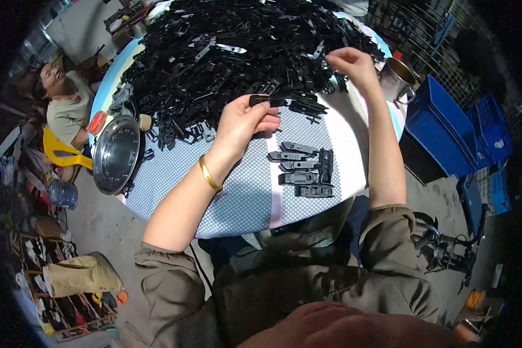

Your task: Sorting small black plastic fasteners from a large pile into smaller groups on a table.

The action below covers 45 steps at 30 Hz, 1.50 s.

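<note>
My left hand [243, 122], with a gold bangle at its wrist, pinches a narrow black part [262, 100] at the near edge of a large heap of black parts [232, 55]. My right hand [356, 68] is raised over the right side of that heap, thumb and fingertips drawn together; what they hold, if anything, I cannot make out. Below and between my hands, a small group of black parts [298, 165] lies in rows on the patterned tabletop [232, 197]. Several loose pieces lie near the heap's left edge.
A clear round bowl [117, 155] and a red-rimmed jar [97, 123] stand at the table's left edge. A metal mug [395, 81] is at the right edge, with blue crates [441, 127] beyond. Another person [69, 107] sits at the left near a yellow chair [61, 152].
</note>
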Each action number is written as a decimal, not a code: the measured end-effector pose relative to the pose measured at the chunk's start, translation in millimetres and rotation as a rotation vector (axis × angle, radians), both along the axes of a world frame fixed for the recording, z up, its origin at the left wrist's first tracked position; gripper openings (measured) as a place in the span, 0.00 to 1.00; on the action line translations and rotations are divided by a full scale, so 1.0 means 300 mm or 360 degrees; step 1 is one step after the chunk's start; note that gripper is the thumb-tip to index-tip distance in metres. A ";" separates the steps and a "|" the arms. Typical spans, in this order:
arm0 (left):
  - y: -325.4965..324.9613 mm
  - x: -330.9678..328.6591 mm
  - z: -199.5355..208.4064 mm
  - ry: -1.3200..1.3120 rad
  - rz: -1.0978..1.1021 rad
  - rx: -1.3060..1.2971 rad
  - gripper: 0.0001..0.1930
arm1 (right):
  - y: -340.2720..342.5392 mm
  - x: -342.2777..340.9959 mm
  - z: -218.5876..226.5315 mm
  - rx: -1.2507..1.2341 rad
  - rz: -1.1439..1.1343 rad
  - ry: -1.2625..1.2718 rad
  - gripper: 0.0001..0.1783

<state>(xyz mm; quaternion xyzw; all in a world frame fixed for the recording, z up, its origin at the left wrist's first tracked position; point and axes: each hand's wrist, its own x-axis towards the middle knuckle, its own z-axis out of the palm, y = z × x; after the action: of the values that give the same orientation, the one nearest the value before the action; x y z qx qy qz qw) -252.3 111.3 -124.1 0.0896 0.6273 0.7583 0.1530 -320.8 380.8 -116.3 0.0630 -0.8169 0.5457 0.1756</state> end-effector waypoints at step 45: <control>0.010 0.032 -0.011 -0.0264 -0.0341 0.0297 0.16 | 0.087 -0.219 -0.083 0.0952 -0.1161 0.0123 0.19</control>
<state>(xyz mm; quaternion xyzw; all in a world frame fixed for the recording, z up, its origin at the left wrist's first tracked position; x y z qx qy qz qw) -242.6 114.3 -127.4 0.1069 0.5263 0.7973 0.2754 -386.4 407.0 -141.1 -0.1598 -0.9000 0.1863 0.3602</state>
